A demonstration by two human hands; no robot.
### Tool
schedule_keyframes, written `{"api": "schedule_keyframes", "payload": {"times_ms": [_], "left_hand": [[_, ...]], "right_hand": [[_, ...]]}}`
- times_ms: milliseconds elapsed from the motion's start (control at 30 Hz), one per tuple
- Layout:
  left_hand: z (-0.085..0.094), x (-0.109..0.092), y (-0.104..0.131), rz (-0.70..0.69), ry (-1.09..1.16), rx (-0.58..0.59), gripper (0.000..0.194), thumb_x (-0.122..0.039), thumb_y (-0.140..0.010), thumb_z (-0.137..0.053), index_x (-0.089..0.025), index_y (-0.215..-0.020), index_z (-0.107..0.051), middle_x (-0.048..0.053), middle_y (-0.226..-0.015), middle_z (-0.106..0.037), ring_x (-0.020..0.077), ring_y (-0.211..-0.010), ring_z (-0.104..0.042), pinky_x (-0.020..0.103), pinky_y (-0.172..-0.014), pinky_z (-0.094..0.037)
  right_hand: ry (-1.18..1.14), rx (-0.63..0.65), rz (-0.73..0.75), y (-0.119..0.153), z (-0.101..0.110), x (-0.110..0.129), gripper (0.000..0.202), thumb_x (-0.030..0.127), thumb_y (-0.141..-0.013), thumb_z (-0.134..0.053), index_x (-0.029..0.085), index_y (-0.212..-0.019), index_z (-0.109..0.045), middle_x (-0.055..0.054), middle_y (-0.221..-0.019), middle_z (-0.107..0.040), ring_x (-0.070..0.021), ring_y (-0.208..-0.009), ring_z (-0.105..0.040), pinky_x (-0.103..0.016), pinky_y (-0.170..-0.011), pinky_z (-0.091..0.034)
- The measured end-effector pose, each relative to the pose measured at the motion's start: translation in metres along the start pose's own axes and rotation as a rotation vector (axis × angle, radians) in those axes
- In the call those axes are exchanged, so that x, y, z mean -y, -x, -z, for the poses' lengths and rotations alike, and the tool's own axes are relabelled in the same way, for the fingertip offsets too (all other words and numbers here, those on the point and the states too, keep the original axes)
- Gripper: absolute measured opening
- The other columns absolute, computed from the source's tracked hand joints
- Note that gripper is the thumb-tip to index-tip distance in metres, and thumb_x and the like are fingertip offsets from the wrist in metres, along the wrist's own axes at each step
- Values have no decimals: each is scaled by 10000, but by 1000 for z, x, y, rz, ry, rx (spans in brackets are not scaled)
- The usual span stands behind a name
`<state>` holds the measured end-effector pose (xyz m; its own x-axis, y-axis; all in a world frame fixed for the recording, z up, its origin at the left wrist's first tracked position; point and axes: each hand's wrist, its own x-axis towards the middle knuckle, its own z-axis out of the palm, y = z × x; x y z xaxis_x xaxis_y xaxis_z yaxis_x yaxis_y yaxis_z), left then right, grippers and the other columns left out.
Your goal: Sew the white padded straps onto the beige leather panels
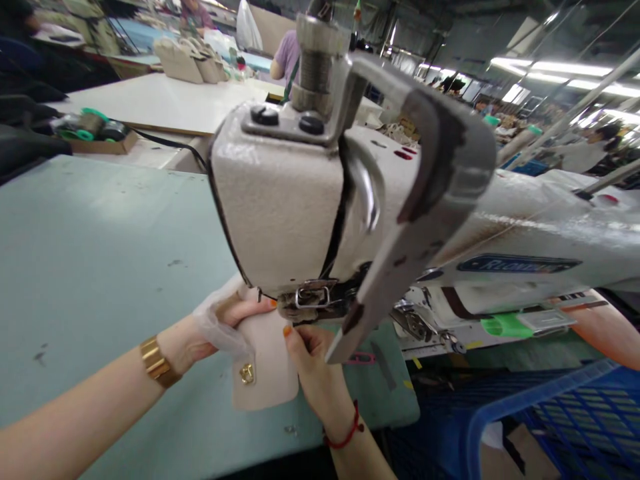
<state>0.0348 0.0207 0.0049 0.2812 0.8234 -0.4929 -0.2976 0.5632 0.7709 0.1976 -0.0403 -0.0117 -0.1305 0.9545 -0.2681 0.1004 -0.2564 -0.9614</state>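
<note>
Workpiece: a small beige leather piece with a brass clasp is being held flat on the pale green table, its upper edge tucked under the head of the sewing machine.

Left hand: the left hand is being kept on the left side of the piece, fingers curled over its upper left corner and pressing it down; thin clear plastic film is being trapped under the palm.

Right hand: the right hand is being closed on the right edge of the piece, thumb and fingertips pinching it just below the presser foot area.

Needle zone: the needle itself is being hidden by the machine head, so whether stitching is being done cannot be told.

Done so far: the clasp is judged to be fitted already, and the piece is being presented to the foot with both hands in place.

Left to do: no seam is being shown on the visible lower part of the piece; most of its length is lying clear of the foot, so the sewing is judged to be at an early stage.

Surroundings: a blue plastic crate is standing at the lower right, beside the table; thread spools are lying on a bench well behind; other people are working at far tables.
</note>
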Motion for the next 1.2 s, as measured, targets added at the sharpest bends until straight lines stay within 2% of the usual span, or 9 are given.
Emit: {"api": "schedule_keyframes", "payload": {"times_ms": [200,333,400,533,733,833,967,1100,1200], "left_hand": [[0,-2,1,19,-44,6,657,-311,-585,-848,-159,-1164,-578,96,-1027,-734,267,-794,-710,280,-605,-603],[-2,-4,4,-4,45,39,591,-252,-525,-877,-157,-1059,-643,21,-667,-725,253,-700,-702,269,-556,-591],[-3,-4,5,5,79,68,567,-271,-490,-891,-159,-1001,-674,11,-606,-703,254,-671,-698,274,-545,-591],[-3,1,4,21,62,136,444,-255,-582,-848,-159,-991,-706,114,-952,-746,267,-767,-711,301,-647,-610],[-4,1,5,-77,-20,104,522,-265,-685,-782,-205,-1176,-615,127,-1135,-690,277,-913,-696,327,-748,-607],[-9,8,13,-85,-2,21,567,-290,-647,-811,-202,-1170,-609,127,-1102,-701,287,-912,-697,320,-736,-612],[-31,35,27,-139,153,-182,620,-292,-618,-831,-218,-1188,-598,109,-1110,-699,286,-957,-686,307,-753,-614],[-59,63,32,-234,327,-326,611,-290,-751,-729,-257,-1309,-482,58,-1335,-574,243,-1202,-560,296,-966,-537],[-70,71,32,-223,418,-334,653,-290,-773,-705,-263,-1359,-418,43,-1389,-525,250,-1268,-498,319,-1029,-498]], "right_hand": [[-1,-9,2,0,-2,-7,417,456,-885,-454,122,-635,-459,9,-596,-357,-72,-553,-298,-218,-488,-200],[23,-26,19,0,-1,-9,427,465,-889,-455,112,-654,-503,5,-599,-387,-75,-555,-307,-211,-484,-216],[53,-41,30,1,-1,-7,421,454,-891,-459,101,-677,-543,1,-603,-418,-79,-560,-327,-210,-489,-230],[197,-78,66,7,1,1,424,434,-919,-447,103,-677,-557,2,-601,-441,-84,-584,-359,-216,-505,-226],[267,21,104,13,10,8,349,378,-946,-431,117,-787,-601,-17,-721,-557,-109,-673,-454,-224,-565,-269],[264,113,90,14,24,14,312,351,-948,-425,135,-803,-596,-16,-758,-576,-123,-714,-486,-227,-592,-293],[327,203,138,11,51,28,264,278,-932,-425,154,-793,-612,-9,-771,-584,-138,-755,-514,-230,-653,-340],[435,147,195,1,70,38,267,272,-893,-464,154,-722,-633,-11,-687,-588,-152,-708,-541,-232,-629,-359],[481,107,243,-5,73,41,290,308,-875,-492,153,-686,-647,-11,-626,-578,-152,-656,-537,-234,-606,-358]]}}
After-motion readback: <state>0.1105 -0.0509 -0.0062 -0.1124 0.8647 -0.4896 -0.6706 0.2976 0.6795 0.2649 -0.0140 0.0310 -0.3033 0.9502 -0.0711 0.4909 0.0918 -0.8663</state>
